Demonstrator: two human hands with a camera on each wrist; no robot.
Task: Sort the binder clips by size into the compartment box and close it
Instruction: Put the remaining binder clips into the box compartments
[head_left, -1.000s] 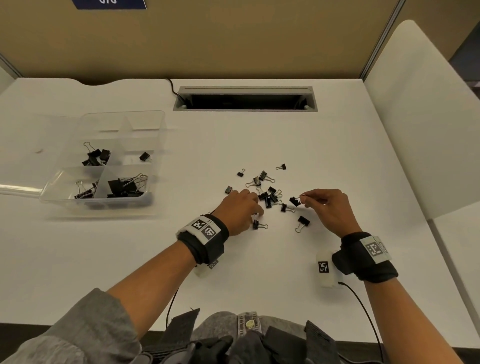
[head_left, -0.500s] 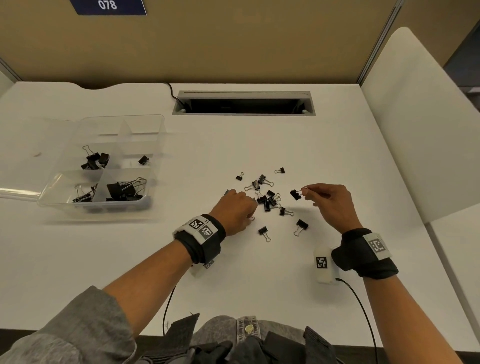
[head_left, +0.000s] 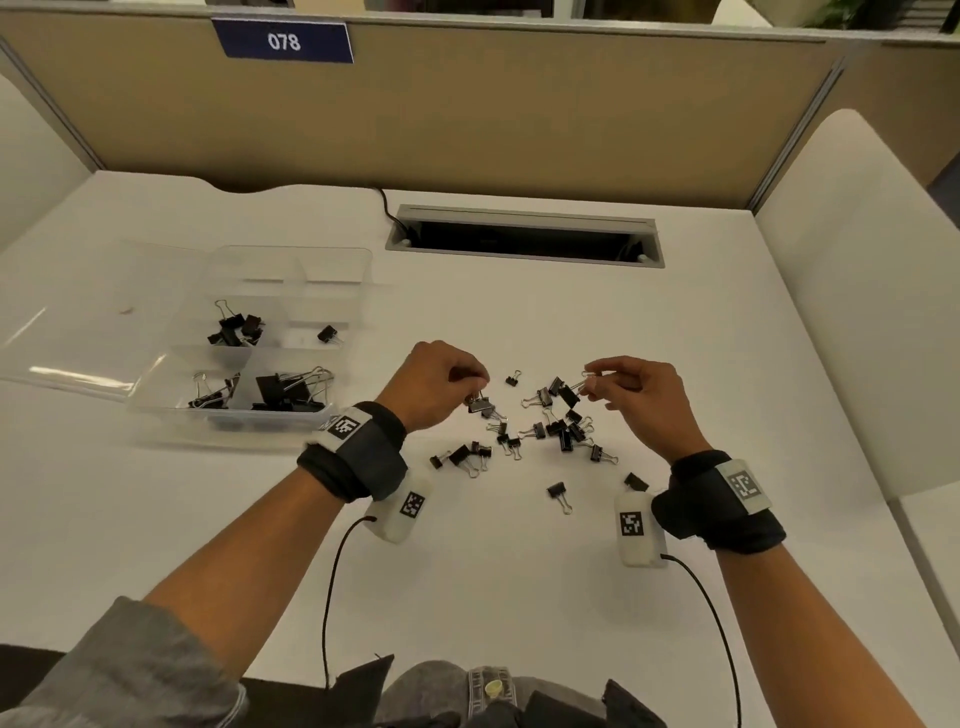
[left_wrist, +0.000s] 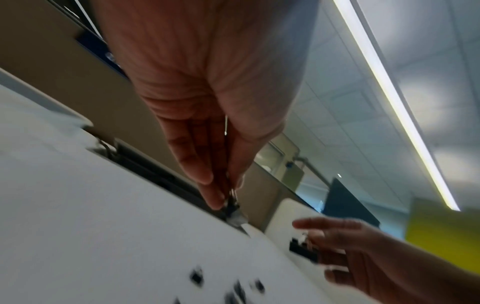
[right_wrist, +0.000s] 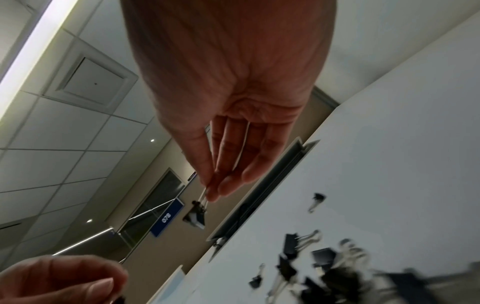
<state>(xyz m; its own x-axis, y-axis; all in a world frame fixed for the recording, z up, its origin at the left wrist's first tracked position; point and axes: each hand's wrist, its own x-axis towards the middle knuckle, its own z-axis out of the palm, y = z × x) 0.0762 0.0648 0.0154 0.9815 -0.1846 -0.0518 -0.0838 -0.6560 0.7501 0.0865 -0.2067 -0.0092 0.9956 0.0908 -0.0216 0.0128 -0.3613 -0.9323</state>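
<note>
- The left hand (head_left: 439, 382) hangs above the white bench (head_left: 467, 571), its fingers (left_wrist: 205, 185) pressed together and pinching a binder clip (head_left: 479, 402) by its wire handles; the clip's black body dangles under the fingertips. In the blurred left wrist view the clip seems to hang just clear of the bench, though that is hard to judge.
- The right hand (head_left: 636, 395) is raised to the right of it, thumb and fingers (right_wrist: 228, 181) pinching the wire loops of a second binder clip (head_left: 569, 395), which hangs off the bench with its black body at the lower end.
- The loose pile of clips (head_left: 561, 428) lies scattered on the bench between and just in front of the two hands, mixed in size. One small clip (head_left: 513, 379) sits alone at the far edge of the pile, and another clip (head_left: 558, 492) lies apart on the near side.
- The clear compartment box (head_left: 343, 270) stands open at the left of the bench, well apart from the pile, its lid (head_left: 78, 332) lying flat to the left.
- Three compartments hold groups of clips. The largest clips (head_left: 291, 389) fill the near right one, and a single small clip (head_left: 328, 333) lies in the compartment behind it.
- Both wrists wear black bands with tag markers.
</note>
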